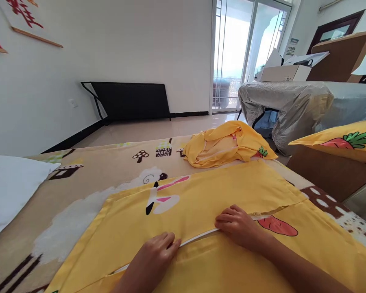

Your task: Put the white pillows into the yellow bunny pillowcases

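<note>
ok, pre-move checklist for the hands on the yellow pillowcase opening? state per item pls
1. Left hand at the white seam of the opening: ok.
2. Right hand on the same seam: ok.
3. Yellow pillowcase lying flat on the bed sheet: ok.
4. Opening fully shut: cannot tell.
5. Crumpled yellow cover lies apart from the pillowcase: ok.
6. White pillow off to the side: ok.

pillowcase (pixel 201 211) on bed (pixel 88 183), crumpled cloth (pixel 228 144) behind

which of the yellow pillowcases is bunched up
The far pillowcase beyond both hands, crumpled in a heap; the near pillowcase lies flat and the right one covers a pillow.
</note>
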Motion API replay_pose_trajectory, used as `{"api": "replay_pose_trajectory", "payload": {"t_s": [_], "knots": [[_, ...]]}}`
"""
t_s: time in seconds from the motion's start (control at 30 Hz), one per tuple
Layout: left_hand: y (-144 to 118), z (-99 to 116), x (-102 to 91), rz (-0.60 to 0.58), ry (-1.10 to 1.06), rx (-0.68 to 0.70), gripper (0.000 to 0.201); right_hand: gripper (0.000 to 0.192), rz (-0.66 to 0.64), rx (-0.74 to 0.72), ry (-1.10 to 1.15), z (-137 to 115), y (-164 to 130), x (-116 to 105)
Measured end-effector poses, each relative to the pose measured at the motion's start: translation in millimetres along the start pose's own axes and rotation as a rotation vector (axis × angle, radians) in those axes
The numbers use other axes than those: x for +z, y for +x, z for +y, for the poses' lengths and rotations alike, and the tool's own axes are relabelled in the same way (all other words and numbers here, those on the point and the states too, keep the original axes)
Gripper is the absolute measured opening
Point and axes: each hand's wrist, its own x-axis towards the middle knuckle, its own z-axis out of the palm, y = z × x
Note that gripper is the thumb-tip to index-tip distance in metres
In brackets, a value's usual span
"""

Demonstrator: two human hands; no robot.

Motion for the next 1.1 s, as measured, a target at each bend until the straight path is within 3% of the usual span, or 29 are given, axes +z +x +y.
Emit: {"api": "replay_pose_trajectory", "payload": {"t_s": [0.1,0.3,0.43,0.67,0.77,0.87,1.0,1.1], "knots": [[0,-1,-0.1,-0.021,0.002,0.009,0.027,0.025,-0.089,0.108,-0.054,4,-2,-7],[2,1,-4.6,-0.177,-0.064,-0.063,0.030,0.031,-0.307,0.500,-0.087,17,-9,-40],[6,0,-11.9,-0.293,-0.179,-0.151,0.035,0.025,-0.479,0.554,0.005,33,-20,-55],[-5,-19,-12.4,-0.400,-0.402,-0.368,0.037,0.017,-0.480,0.679,0.096,59,-48,-63],[-11,-27,-11.0,-0.439,-0.404,-0.396,0.034,0.019,-0.501,0.747,0.160,67,-53,-63],[-13,-28,-13.9,-0.465,-0.378,-0.383,0.034,0.023,-0.463,0.714,0.148,66,-48,-64],[-10,-24,-21.6,-0.477,-0.369,-0.382,0.034,0.041,-0.288,0.479,0.157,52,-33,-63],[-9,-22,-26.8,-0.493,-0.400,-0.378,0.033,0.032,-0.274,0.357,0.243,41,-24,-58]]}}
